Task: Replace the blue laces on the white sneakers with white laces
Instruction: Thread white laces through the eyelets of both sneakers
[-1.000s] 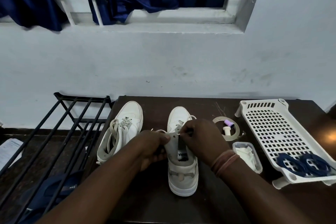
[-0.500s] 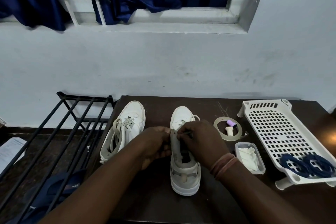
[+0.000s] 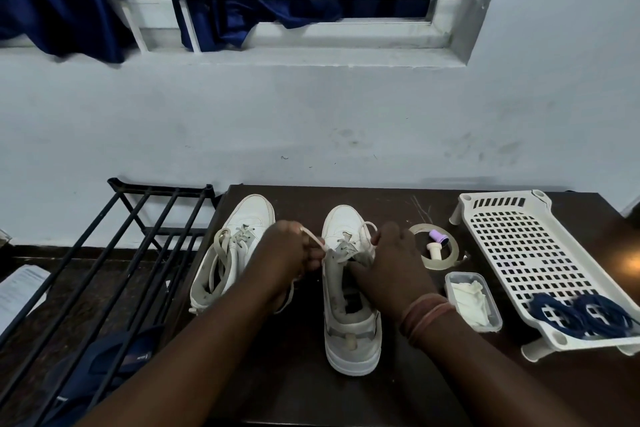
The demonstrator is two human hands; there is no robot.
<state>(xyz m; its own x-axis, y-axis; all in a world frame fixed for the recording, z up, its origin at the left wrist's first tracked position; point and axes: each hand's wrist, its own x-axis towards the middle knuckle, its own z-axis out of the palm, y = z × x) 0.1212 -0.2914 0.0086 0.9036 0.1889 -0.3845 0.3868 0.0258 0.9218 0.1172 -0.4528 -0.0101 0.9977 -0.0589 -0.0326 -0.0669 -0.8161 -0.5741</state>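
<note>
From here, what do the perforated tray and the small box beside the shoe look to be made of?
The tray looks like rigid moulded plastic, off-white and matt: a regular grid of square holes, rounded corners and short moulded legs. The small box seems to be thin clear plastic, since the white crumpled material inside shows through its walls; whether that filling is cloth or paper cannot be told.

Two sneakers [image 3: 349,288], two blue lace coils [image 3: 581,317]

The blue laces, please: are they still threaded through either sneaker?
No, the blue laces lie coiled on the white perforated tray, apart from both sneakers.
</note>
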